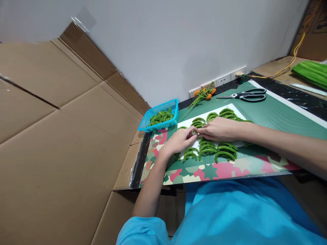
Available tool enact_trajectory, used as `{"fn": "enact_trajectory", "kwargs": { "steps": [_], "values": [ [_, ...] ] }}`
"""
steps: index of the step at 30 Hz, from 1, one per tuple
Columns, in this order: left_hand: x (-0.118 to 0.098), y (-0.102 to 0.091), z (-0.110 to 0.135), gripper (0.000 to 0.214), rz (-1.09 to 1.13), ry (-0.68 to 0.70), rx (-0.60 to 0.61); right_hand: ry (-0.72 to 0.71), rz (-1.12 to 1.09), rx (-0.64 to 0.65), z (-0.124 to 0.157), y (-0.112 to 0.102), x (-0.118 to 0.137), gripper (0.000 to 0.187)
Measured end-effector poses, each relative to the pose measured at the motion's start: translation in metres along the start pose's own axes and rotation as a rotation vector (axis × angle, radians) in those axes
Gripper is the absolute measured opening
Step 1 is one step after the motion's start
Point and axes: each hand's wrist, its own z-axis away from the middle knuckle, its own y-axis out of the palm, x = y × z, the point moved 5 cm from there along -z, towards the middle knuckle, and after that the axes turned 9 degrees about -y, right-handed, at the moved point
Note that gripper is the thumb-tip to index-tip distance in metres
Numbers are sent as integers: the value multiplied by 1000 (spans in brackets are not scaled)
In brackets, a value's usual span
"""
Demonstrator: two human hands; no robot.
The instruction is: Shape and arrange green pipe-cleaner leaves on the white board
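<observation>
My left hand (178, 140) and my right hand (219, 129) meet over a white sheet (236, 110) on the green mat (276, 115). Their fingertips pinch together on a small green bent pipe-cleaner piece (195, 131) between them. Around the hands lie several green curved pipe-cleaner pieces (224, 151) in small piles, some near the front of the sheet, others (226, 113) behind my right hand. My right forearm lies across the mat.
A blue basket (159, 117) with more green pieces stands at the mat's back left. Orange artificial flowers (203, 93) and black-handled scissors (246, 96) lie near the wall. Green pipe-cleaner bundle (310, 73) at far right. Cardboard sheets (63, 136) lean on the left.
</observation>
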Motion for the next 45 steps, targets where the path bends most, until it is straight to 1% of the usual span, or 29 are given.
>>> {"fn": "enact_trajectory", "kwargs": {
  "steps": [11, 20, 33, 40, 45],
  "values": [
    [1, 1, -1, 24, 18, 5, 15, 5, -15, 38, -2, -4, 2, 29],
    [-3, 0, -1, 23, 29, -18, 37, -13, -20, 7, -3, 2, 0, 28],
    [-1, 1, -2, 21, 4, -31, 25, -17, -14, -21, -3, 4, -2, 27],
    [1, 1, -4, 21, 11, -37, 17, -19, -44, -27, -3, 2, -2, 26],
    [1, 1, -4, 20, 16, -39, 13, -13, -25, -26, -4, 0, -2, 26]
  ]
}}
